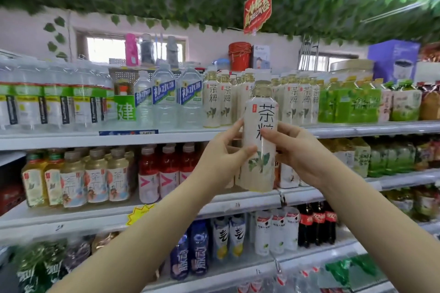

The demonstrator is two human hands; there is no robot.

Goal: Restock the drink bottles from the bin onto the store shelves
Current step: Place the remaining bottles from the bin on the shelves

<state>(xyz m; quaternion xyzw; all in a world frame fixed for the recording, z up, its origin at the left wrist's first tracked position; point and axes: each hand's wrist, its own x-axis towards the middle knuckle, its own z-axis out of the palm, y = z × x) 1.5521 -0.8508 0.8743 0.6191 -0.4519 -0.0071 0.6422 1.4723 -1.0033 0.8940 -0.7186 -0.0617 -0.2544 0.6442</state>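
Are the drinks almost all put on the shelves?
Partly. Rows of matching tea bottles already stand on the top shelf. Right now the left hand and right hand hold one white tea bottle upright in front of that shelf, not yet set down. The bin is out of view, so how many remain cannot be told.

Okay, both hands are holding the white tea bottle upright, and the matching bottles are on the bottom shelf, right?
Not quite. The head view shows the matching bottles on the top shelf, not the bottom one. The rest stands: the left hand and right hand hold the white tea bottle upright.
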